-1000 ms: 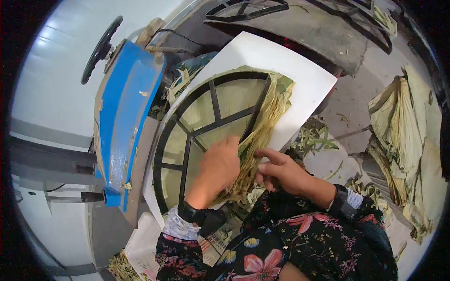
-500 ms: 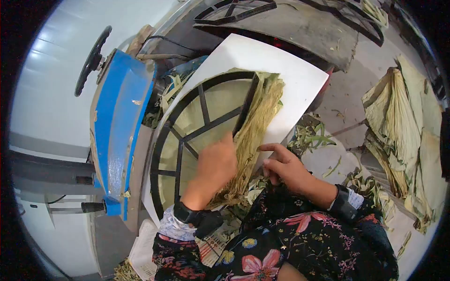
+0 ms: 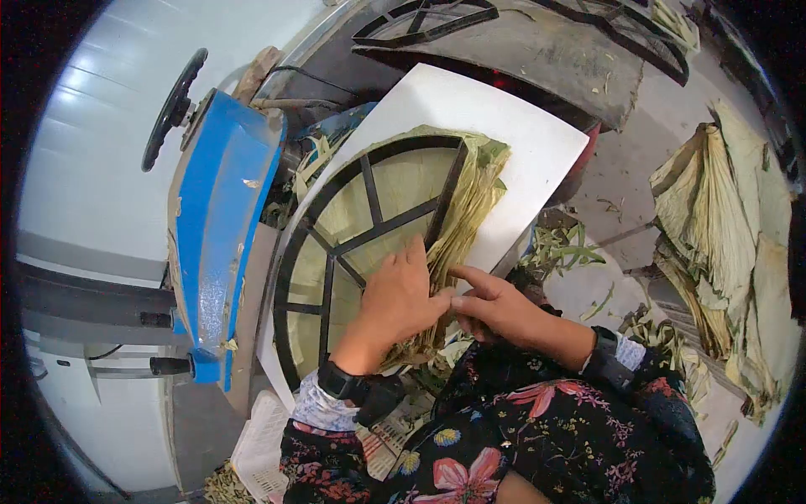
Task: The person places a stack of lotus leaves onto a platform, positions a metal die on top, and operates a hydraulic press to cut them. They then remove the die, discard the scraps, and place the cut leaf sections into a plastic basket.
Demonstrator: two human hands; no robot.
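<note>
A white rectangular board (image 3: 512, 126) lies tilted in front of me, with its near end at my lap and its far end toward a grey slab. On the board lies a stack of dried yellow-green fan-shaped leaves (image 3: 470, 202), and on the stack lies a black metal frame shaped as a sector, with curved rim and spokes (image 3: 369, 214). The stack spreads wide at the far end and narrows toward me; its long axis runs from my hands up and to the right, along the straight right bar of the frame. The exposed right edge of the stack stands just outside that bar, directly between my two hands, so both hands are about equally near to it. My left hand (image 3: 399, 298) lies flat, palm down, fingers extended and close together, across the near spokes of the frame and the narrow end of the leaves; it presses and grips nothing. My right hand (image 3: 495, 307) comes in from the right, with its index finger extended to the left so that its tip touches the leaf edge just beside my left hand; the other fingers curl under, and I cannot tell whether they pinch any leaf. To the left of the board stands a blue painted metal machine body (image 3: 222, 218) with a black round handwheel (image 3: 172, 109). Well apart on the right lies a second heap of pale dried fan leaves (image 3: 722, 227).
</note>
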